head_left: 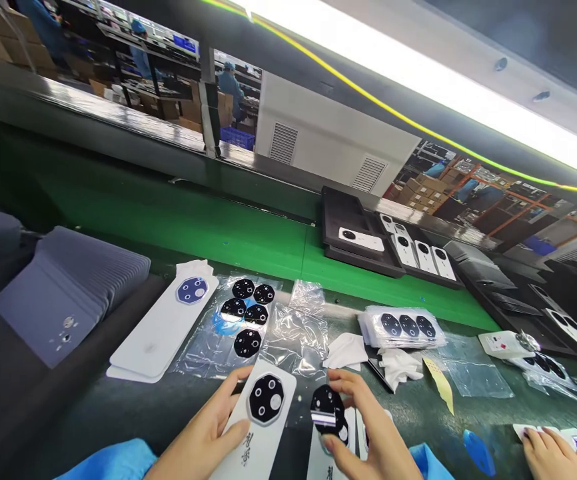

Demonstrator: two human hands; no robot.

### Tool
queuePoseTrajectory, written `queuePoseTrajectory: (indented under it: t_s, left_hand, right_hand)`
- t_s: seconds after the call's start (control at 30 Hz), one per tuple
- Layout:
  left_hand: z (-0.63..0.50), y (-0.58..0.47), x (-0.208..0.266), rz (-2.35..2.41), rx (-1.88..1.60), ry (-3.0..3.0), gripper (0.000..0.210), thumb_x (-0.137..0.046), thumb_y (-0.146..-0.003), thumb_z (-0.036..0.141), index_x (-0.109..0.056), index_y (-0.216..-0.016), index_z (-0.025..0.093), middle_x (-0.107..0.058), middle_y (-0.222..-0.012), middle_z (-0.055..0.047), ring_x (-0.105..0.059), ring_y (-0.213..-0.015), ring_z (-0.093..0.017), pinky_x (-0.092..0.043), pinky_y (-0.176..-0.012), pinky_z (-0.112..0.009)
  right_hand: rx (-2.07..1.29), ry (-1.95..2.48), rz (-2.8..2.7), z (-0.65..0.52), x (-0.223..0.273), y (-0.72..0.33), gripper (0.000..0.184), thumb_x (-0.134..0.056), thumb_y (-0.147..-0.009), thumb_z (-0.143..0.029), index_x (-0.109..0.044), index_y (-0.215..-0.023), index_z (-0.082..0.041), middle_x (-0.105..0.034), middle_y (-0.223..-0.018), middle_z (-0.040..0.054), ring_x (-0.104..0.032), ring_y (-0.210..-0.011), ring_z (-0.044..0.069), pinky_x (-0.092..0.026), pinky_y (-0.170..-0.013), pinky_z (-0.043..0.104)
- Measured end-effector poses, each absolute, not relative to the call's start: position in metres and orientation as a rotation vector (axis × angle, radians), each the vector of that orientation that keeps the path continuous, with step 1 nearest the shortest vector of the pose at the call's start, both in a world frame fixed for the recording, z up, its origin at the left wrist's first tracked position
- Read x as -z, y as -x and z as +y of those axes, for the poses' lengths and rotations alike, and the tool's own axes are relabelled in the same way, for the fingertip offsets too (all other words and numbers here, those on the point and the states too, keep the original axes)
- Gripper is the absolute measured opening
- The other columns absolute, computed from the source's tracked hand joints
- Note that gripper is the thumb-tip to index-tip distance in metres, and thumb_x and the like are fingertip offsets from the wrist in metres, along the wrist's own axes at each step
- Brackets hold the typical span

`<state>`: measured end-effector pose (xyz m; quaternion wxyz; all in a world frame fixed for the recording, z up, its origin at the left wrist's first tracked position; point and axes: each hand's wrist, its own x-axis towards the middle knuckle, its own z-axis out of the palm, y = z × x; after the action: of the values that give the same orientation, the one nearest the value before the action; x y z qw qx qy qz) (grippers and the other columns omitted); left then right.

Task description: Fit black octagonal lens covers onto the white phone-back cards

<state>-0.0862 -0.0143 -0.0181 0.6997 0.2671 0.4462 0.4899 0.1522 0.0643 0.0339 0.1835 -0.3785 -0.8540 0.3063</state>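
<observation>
My left hand (203, 430) is closed round a white phone back cover (263, 443), thumb on its face. A black octagonal camera plate (265, 399) sits on that cover's upper part, above dark lettering. Between the thumb and fingers of my right hand (376, 430) is a loose black camera lens plate (324, 399), tilted and catching the light. Below it lie more white covers (319, 460), partly hidden by the hand. Beyond my hands, several black lens plates (247, 343) lie on a clear plastic sheet (203, 357).
White covers (153, 333) are stacked at left, beside a row of grey panels (78, 280). A bundle of wrapped lens plates (401, 327), crumpled tissues (401, 367) and yellow paper (438, 383) lie at right. Black trays (363, 260) stand behind. A co-worker's hands (551, 453) work at far right.
</observation>
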Motion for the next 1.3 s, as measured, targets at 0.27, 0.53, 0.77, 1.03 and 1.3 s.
queuePoseTrajectory:
  t_s: [0.27, 0.53, 0.77, 1.03, 1.3]
  left_hand:
    - [-0.022, 0.094, 0.028, 1.029, -1.169, -0.579, 0.100, -0.071, -0.067, 0.062, -0.015, -0.142, 0.025, -0.069, -0.102, -0.007, -0.065, -0.082, -0.024, -0.047, -0.073, -0.030]
    - [-0.022, 0.094, 0.022, 0.955, -1.155, -0.537, 0.098, -0.073, -0.070, 0.052, -0.013, -0.141, 0.024, -0.070, -0.092, -0.004, -0.065, -0.074, -0.021, -0.046, -0.067, -0.029]
    - [-0.023, 0.096, 0.014, 0.963, -1.116, -0.528, 0.092, -0.072, -0.072, 0.049, -0.016, -0.140, 0.024, -0.070, -0.089, -0.002, -0.065, -0.073, -0.019, -0.045, -0.065, -0.027]
    - [-0.020, 0.094, 0.012, 0.918, -1.138, -0.512, 0.089, -0.074, -0.070, 0.049, -0.019, -0.134, 0.022, -0.070, -0.088, -0.003, -0.066, -0.069, -0.019, -0.045, -0.062, -0.027]
    - [-0.021, 0.094, 0.016, 0.916, -1.149, -0.496, 0.089, -0.074, -0.071, 0.048, -0.019, -0.135, 0.022, -0.072, -0.091, -0.004, -0.067, -0.069, -0.019, -0.046, -0.062, -0.026]
  right_hand:
    - [-0.573, 1.116, -2.581, 0.126, -0.028, -0.104, 0.036, -0.058, -0.070, -0.017, -0.047, -0.104, -0.021, -0.054, -0.118, 0.0120, -0.056, -0.109, 0.026, -0.053, -0.086, 0.041]
    - [-0.485, 1.092, -2.604, 0.160, 0.000, -0.073, 0.038, -0.068, -0.069, -0.019, -0.053, -0.104, -0.018, -0.053, -0.113, 0.0127, -0.052, -0.108, 0.030, -0.045, -0.095, 0.050]
    - [-0.463, 1.037, -2.651, 0.176, 0.018, -0.078, 0.044, -0.075, -0.070, -0.025, -0.056, -0.110, -0.022, -0.052, -0.114, 0.0110, -0.052, -0.107, 0.030, -0.045, -0.094, 0.052]
    - [-0.484, 0.995, -2.669, 0.180, 0.020, -0.083, 0.051, -0.074, -0.075, -0.037, -0.056, -0.119, -0.021, -0.053, -0.115, 0.0115, -0.053, -0.109, 0.030, -0.046, -0.095, 0.048]
    - [-0.514, 0.980, -2.657, 0.176, 0.010, -0.088, 0.044, -0.067, -0.081, -0.035, -0.054, -0.120, -0.022, -0.055, -0.118, 0.0109, -0.054, -0.112, 0.028, -0.046, -0.097, 0.046]
